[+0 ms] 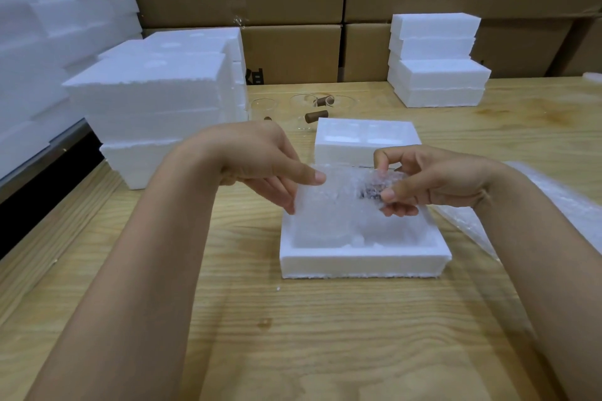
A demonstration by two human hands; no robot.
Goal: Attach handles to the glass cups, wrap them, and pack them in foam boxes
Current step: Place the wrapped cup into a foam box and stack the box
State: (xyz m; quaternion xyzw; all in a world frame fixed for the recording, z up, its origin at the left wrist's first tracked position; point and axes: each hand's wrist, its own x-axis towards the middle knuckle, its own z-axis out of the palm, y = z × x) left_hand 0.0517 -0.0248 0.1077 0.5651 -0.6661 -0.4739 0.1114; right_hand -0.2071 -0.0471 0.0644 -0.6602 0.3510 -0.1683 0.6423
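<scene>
Both the left hand [260, 166] and the right hand [433, 179] pinch the crinkly bubble-wrapped cup [338, 205] (a dark patch shows through) over the shallow, grainy white foam box [361, 263] on the wood-grain bench [293, 335].

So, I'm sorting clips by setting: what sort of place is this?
Probably a warehouse packing bench: stacked cartons behind the table, piles of foam boxes, and a wrapped cup held at an open one.
</scene>
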